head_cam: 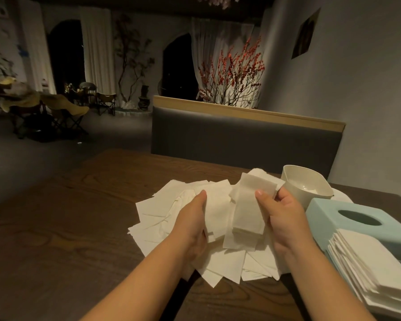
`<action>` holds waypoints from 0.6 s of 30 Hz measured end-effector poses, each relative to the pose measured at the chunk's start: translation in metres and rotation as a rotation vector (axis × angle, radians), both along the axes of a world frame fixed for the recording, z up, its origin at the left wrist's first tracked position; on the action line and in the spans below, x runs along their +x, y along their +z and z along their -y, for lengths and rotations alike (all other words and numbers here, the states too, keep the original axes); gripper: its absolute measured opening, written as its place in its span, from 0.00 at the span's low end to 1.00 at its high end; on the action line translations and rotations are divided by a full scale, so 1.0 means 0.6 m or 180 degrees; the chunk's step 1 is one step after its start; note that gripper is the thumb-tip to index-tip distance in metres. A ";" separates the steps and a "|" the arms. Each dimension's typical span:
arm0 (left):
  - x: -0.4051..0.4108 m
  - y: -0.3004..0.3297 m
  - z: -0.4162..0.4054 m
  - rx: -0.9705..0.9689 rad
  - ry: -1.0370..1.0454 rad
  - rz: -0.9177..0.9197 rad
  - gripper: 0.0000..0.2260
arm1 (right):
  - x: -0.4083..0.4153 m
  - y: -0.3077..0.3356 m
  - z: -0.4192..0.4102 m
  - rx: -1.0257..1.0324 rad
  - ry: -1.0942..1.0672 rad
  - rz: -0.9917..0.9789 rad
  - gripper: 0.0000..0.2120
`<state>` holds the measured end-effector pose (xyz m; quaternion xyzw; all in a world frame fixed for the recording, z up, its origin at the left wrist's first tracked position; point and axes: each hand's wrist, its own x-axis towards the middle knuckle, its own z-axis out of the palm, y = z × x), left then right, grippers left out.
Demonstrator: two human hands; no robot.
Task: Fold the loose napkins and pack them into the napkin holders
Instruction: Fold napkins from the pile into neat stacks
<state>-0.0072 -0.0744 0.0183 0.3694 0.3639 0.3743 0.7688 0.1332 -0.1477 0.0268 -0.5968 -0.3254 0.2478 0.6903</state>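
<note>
Count, head view: two hands, one loose pile, one folded bundle, one squared stack, two holders.

Landmark: white holder, open-topped tub at the far right of the wooden table; something pale lies inside, too unclear to identify.

Loose napkins: left of and nearer than the white holder, fanned flat on the table, overlapping at many angles. Individual sheets cannot be counted. White, thin, creased, corners sticking out all round the heap.

Folded napkins: a narrow, long bundle held above the pile, just left of the white holder. Its layered edges show at the near end; the top sheet reaches past the rest at both ends.

Right hand: fingers curled round the right edge of the folded napkins, thumb on top, clamped on them.

Left hand: further left of the holder, fingers together and mostly straight, lying against the sheets at the bundle's left side; whether it pinches any sheet cannot be told.

Blue holder: pale box with an oval top opening, immediately nearer than the white holder.

Napkin stack: squared, many layers, nearer still, at the right edge.
</note>
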 end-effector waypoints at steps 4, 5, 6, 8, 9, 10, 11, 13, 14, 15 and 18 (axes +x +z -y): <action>0.006 -0.009 -0.003 0.0278 -0.0033 -0.0044 0.10 | 0.000 0.009 -0.003 0.0094 0.0029 -0.0195 0.14; 0.005 -0.008 -0.004 0.0342 -0.0073 -0.0007 0.12 | 0.001 0.013 -0.005 0.0150 0.0054 -0.0287 0.14; 0.004 -0.005 -0.004 0.0372 -0.0098 -0.0004 0.13 | 0.002 0.016 -0.005 0.0213 0.0100 -0.0378 0.14; 0.004 -0.004 -0.004 0.0408 -0.0149 -0.0104 0.13 | 0.002 0.023 -0.007 0.0310 0.0233 -0.0480 0.13; 0.004 -0.002 -0.004 0.0370 -0.0196 -0.0156 0.13 | 0.000 0.025 -0.009 0.0328 0.0295 -0.0497 0.13; 0.006 -0.004 -0.004 0.0378 -0.0268 -0.0228 0.14 | -0.002 0.024 -0.013 0.0331 0.0336 -0.0496 0.12; 0.008 -0.007 -0.004 0.0460 -0.0428 -0.0305 0.15 | -0.005 0.021 -0.018 0.0310 0.0331 -0.0451 0.12; 0.009 -0.014 -0.004 0.0674 -0.0671 -0.0560 0.13 | -0.008 0.015 -0.026 0.0136 0.0178 -0.0136 0.12; 0.010 -0.017 -0.003 0.0712 -0.0746 -0.0603 0.11 | -0.007 0.011 -0.029 0.0048 0.0103 0.0037 0.11; 0.010 -0.020 -0.005 0.0680 -0.0768 -0.0541 0.10 | -0.007 0.009 -0.031 -0.0006 0.0070 0.0152 0.10; 0.010 -0.022 -0.011 0.0405 -0.0601 -0.0354 0.18 | -0.007 0.005 -0.030 -0.0018 0.0043 0.0210 0.06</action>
